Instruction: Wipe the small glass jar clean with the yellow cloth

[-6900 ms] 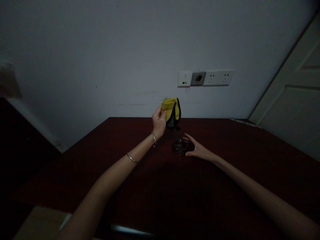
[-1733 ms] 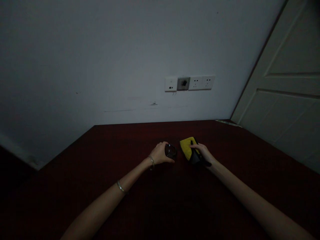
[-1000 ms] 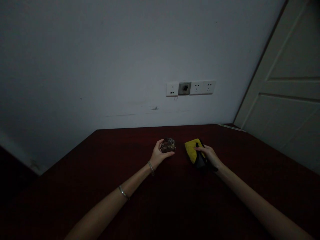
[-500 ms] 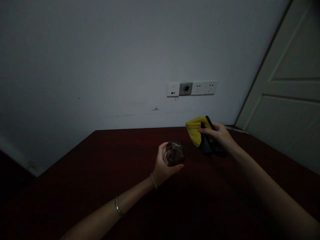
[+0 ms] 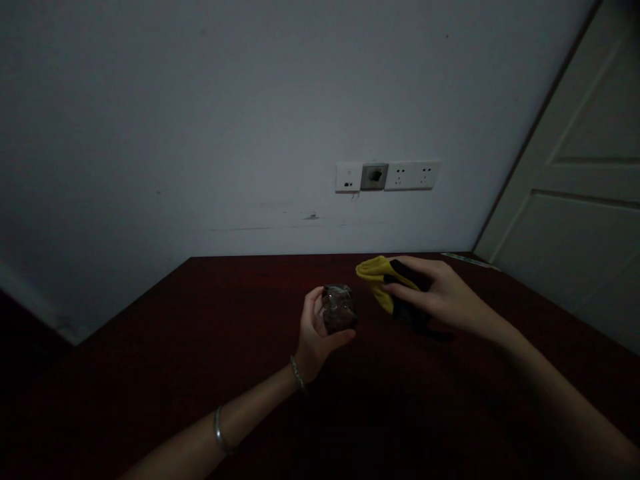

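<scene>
My left hand (image 5: 316,337) is wrapped round a small clear glass (image 5: 340,309), seemingly faceted, through which dark red shows; its exact kind is hard to make out in the dim light. Thumb and fingers grip its near and left sides, above the dark red table (image 5: 240,300). To the right, my right hand (image 5: 433,290) pinches a folded yellow and dark grey cloth (image 5: 376,275) with black edging. The cloth's yellow end points toward the glass, with a gap between them. Its dark lower part hangs below the fingers and blends into the table.
Behind the table rises a pale wall with a row of sockets and switches (image 5: 387,176). A white panelled door (image 5: 585,180) stands at the right. Near the back right edge lies a thin pale strip (image 5: 470,261).
My left hand and the glass have shifted slightly left. My right hand has moved down a little and turned, bringing the cloth's yellow end lower and further left.
</scene>
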Motion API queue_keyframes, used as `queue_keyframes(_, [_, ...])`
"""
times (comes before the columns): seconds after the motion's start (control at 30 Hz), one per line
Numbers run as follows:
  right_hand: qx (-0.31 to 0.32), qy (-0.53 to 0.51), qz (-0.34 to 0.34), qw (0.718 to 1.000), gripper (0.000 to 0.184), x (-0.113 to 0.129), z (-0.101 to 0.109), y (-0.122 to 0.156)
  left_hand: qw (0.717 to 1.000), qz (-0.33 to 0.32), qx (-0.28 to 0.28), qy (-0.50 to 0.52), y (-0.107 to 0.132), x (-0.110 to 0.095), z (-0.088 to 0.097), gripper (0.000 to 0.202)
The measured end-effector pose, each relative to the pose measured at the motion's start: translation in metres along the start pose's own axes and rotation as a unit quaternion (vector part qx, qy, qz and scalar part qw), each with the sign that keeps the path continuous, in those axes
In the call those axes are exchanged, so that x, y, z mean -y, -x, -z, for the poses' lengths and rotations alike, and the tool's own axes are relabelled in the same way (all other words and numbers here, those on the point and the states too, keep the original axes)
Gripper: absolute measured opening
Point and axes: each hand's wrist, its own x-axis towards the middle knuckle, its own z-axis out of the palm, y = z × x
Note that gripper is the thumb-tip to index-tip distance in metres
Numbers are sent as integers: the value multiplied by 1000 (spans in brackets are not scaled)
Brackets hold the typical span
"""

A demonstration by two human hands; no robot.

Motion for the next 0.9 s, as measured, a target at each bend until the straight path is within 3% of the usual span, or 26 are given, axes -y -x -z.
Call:
queue_keyframes(0.23, [45,-17,6,999,29,-2,-2,3,1000,2,6,8,2,-2,-4,86])
queue_keyframes(0.43, [19,-124,-76,989,35,-8,-4,-2,1000,7,20,-1,5,-3,-5,84])
queue_keyframes(0.5, [4,-196,-141,970,35,-10,-4,-4,1000,9,23,-3,6,-4,-5,84])
queue_keyframes(0.6, [-17,-323,-245,914,40,-11,-4,-6,999,20,26,-7,7,-5,-5,84])
queue_keyframes(0.7, [-45,-363,-307,879,45,-11,-5,-6,999,24,28,-1,7,-6,-6,85])
queue_keyframes(0.8, [-86,-295,-314,898,38,-11,-6,-7,999,22,34,2,8,-7,-7,84])
queue_keyframes(0.9, [-110,-173,-200,958,35,-9,-5,-5,999,25,33,-1,9,-9,-8,83])
